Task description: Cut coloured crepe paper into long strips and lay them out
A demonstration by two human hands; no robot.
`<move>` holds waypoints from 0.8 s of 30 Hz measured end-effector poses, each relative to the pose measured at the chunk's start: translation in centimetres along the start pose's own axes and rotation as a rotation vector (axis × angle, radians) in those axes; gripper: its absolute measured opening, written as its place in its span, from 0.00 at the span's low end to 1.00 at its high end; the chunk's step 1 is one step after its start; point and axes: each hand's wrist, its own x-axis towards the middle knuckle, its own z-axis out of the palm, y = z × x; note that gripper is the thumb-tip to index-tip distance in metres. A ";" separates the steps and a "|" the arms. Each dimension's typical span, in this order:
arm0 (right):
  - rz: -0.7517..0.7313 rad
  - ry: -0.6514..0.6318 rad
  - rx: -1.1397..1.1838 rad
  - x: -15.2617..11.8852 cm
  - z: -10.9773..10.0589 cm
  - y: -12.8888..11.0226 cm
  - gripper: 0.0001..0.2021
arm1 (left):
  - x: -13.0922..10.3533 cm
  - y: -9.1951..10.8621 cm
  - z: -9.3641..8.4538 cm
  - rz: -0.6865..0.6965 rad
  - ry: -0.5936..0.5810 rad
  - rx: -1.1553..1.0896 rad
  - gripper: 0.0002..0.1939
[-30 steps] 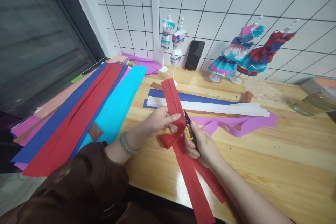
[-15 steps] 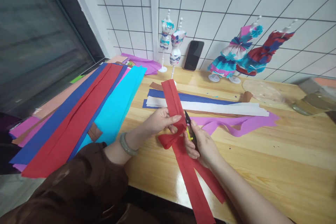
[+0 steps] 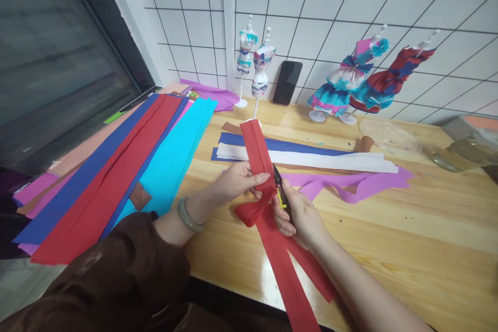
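A long red strip (image 3: 257, 148) is pinched between the thumb and fingers of my left hand (image 3: 239, 181), its upper end standing up above the hand. Below, the strip folds into a loop, and red lengths run down over the table's front edge. My right hand (image 3: 301, 212) is closed around small black snips (image 3: 278, 179) with a yellow part. The blades point up and lie against the right edge of the red strip, close to my left fingertips. Whether the blades have paper between them is hard to see.
Red, blue and cyan sheets (image 3: 167, 155) lie at the left. Beyond my hands are white (image 3: 330, 158), blue and purple strips (image 3: 361, 187). Small mannequins (image 3: 260, 72), a phone (image 3: 287, 83), dressed figures (image 3: 344, 83) and a clear plate (image 3: 389, 135) stand or lie near the tiled wall.
The red strip's upper end and the loop have sunk very slightly. Both hands keep their grips and nearly the same places.
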 end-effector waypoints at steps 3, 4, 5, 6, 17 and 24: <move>-0.005 -0.016 0.002 0.1 0.0 0.0 0.24 | 0.0 0.1 0.1 0.018 -0.021 0.004 0.16; -0.007 -0.023 0.004 0.1 0.0 0.0 0.24 | 0.0 0.2 0.2 0.022 -0.034 0.002 0.16; -0.010 -0.028 0.008 0.1 0.0 0.0 0.24 | 0.0 0.2 0.2 0.027 -0.049 -0.004 0.16; -0.012 -0.030 0.013 0.1 0.1 0.0 0.24 | 0.0 0.1 0.3 0.033 -0.066 -0.011 0.15; -0.011 -0.008 0.039 0.0 -0.1 0.1 0.23 | -0.1 0.1 0.4 0.029 -0.080 -0.015 0.14; -0.023 -0.002 0.005 0.1 -0.1 0.0 0.23 | -0.1 0.2 0.3 0.017 -0.075 -0.004 0.15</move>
